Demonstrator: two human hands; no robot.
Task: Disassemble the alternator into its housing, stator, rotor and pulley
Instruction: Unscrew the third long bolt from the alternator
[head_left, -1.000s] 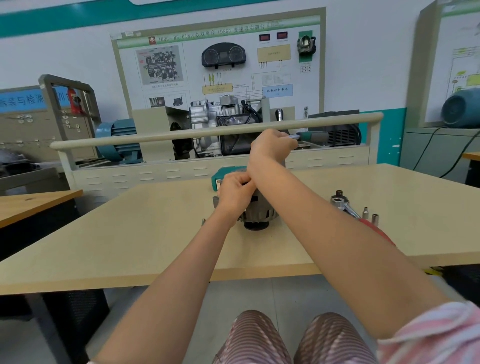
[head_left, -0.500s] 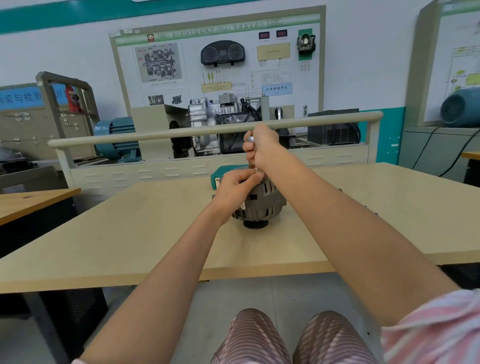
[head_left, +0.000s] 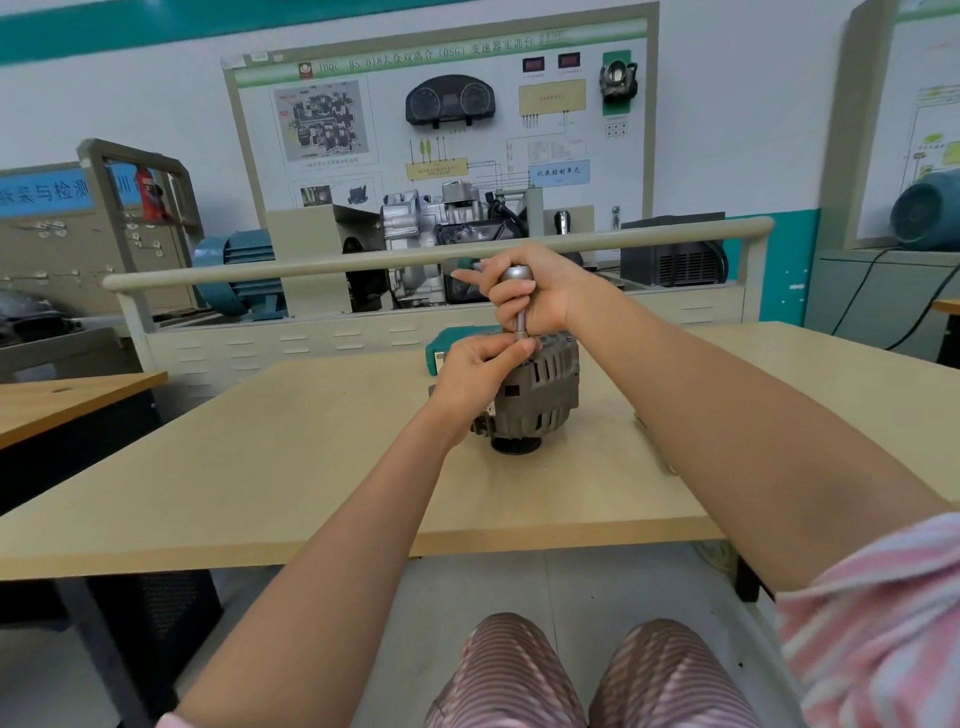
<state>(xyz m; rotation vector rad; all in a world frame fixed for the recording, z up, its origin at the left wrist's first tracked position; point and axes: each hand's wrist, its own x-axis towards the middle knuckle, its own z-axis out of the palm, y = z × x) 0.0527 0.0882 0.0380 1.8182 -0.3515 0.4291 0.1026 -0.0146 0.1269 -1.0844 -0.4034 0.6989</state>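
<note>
Head view, near to far: striped trousers (head_left: 519, 670) at the bottom edge, pink striped sleeve (head_left: 878, 613) cut off lower right, both bare forearms reaching out over the pale wooden table (head_left: 260, 467). Left hand (head_left: 480, 366) pinches at the top rim of the grey ribbed metal alternator (head_left: 537, 400), fingertips right at the foot of the tool. Alternator stands upright mid-table, black pulley (head_left: 516, 446) facing down on the tabletop, housing still whole. Right hand (head_left: 532, 296) is fisted around a silver socket driver with round chrome head (head_left: 517, 306), held vertical, its lower end on the alternator top. Change: a second ago the right hand was swung out to the right with a green-handled tool lying level; half a second ago it came back over the unit; now the shaft stands straight up and the view sits closer. Likely re-seating on a rear fastener, so still early, nothing separated yet. Hidden: the fastener itself, behind the left fingers; whether the socket is actually engaged, cannot tell. Loose tools seen earlier at right are now behind the right forearm. Teal case (head_left: 441, 353) just behind the alternator is mostly blocked. Beyond: beige rail (head_left: 311, 267), grey gearbox training rig (head_left: 441, 218), wall display board (head_left: 441, 104).
</note>
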